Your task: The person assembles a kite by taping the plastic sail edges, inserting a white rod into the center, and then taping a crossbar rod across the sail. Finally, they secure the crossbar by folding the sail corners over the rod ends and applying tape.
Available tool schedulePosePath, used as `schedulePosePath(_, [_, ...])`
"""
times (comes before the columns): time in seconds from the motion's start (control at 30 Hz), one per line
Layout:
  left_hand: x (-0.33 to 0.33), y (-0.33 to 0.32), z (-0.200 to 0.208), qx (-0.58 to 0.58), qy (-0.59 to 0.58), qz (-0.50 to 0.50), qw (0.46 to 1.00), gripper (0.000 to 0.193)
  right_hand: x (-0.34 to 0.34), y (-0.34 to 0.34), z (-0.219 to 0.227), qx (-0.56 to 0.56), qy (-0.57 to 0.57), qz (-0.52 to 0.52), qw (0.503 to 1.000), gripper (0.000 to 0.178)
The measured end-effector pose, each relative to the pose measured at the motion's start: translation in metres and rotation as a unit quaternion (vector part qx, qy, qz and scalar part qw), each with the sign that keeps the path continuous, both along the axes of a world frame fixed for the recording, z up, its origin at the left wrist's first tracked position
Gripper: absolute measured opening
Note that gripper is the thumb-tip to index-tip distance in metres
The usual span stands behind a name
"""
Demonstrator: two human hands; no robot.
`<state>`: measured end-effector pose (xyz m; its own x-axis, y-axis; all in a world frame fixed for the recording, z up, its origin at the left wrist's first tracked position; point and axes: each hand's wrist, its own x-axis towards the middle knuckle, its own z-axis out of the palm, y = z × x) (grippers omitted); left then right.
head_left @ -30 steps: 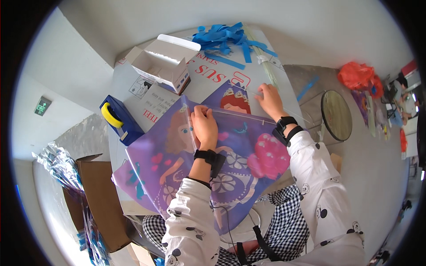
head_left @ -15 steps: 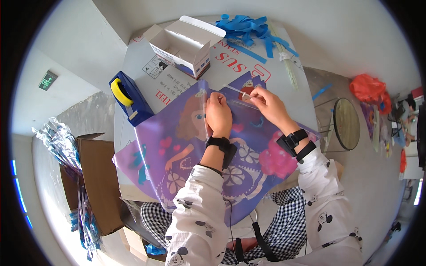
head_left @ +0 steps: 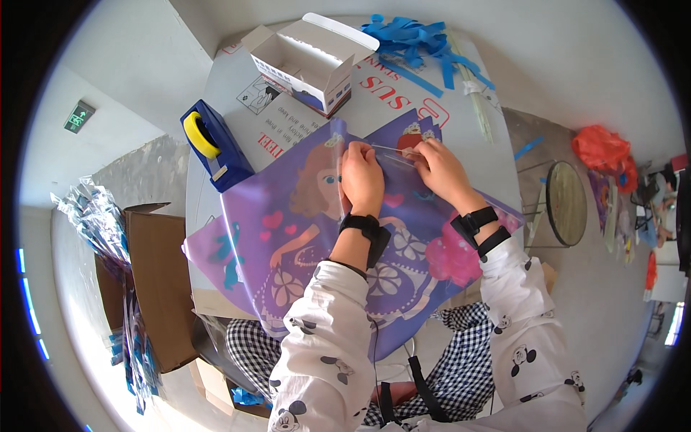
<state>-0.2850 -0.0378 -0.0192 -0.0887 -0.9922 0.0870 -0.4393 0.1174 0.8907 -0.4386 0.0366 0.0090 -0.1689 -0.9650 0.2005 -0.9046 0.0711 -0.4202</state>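
Note:
A purple printed kite sheet with a cartoon princess lies across the table's near part and hangs over its edge toward my lap. My left hand is closed on the raised fold along the sheet's middle, near its far tip. Beside it, my right hand pinches a thin whitish strip that runs across toward my left fingertips. What exactly the strip is, I cannot tell. Under the sheet, more purple printed layers show beyond my right hand.
A blue tape dispenser with a yellow core stands left of the sheet. Farther off are an opened white box, blue ribbon strips and a bundle of pale thin rods. A cardboard box stands at left, a round stool at right.
My right hand has moved slightly toward my left one, and its fingers have closed in on the strip. The view has shifted a little; the sheet stays in place.

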Motion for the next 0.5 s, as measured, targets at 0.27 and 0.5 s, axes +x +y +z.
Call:
schedulePosePath(0.27, [-0.001, 0.002, 0.0, -0.011, 0.0, 0.002, 1.0, 0.008, 0.017, -0.036, -0.004, -0.05, -0.046, 0.056, 0.996, 0.021])
schedulePosePath(0.5, [0.001, 0.001, -0.003, -0.012, 0.011, 0.011, 1.0, 0.008, 0.027, -0.04, -0.002, -0.084, -0.099, -0.004, 0.992, 0.01])
